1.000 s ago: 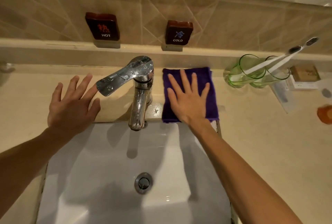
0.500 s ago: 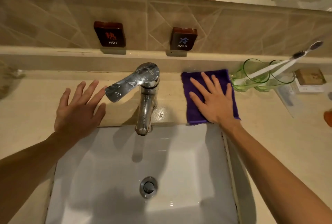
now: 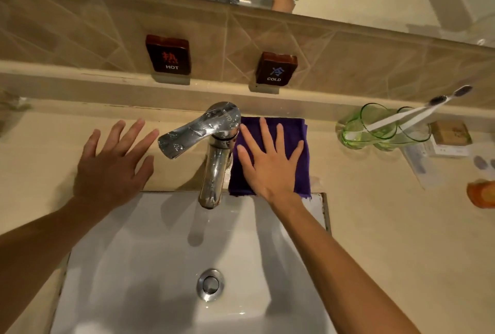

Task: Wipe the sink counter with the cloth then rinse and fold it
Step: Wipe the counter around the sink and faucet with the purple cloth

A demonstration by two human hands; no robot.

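A folded purple cloth (image 3: 300,135) lies flat on the beige counter (image 3: 375,213) just right of the chrome faucet (image 3: 214,151), its near edge at the rim of the white sink (image 3: 166,258). My right hand (image 3: 270,165) presses on the cloth with straight, spread fingers, the thumb close to the faucet body. Left of the faucet, my left hand (image 3: 112,165) rests flat on the counter with spread fingers and holds nothing.
Two green glasses (image 3: 375,130) with white toothbrushes stand at the back right, next to a small box (image 3: 450,138) and an orange object (image 3: 482,194). HOT (image 3: 168,55) and COLD (image 3: 276,68) signs sit on the ledge behind the faucet.
My right hand has slid the cloth to the right and then back left up against the faucet. My left hand has stayed flat on the counter.
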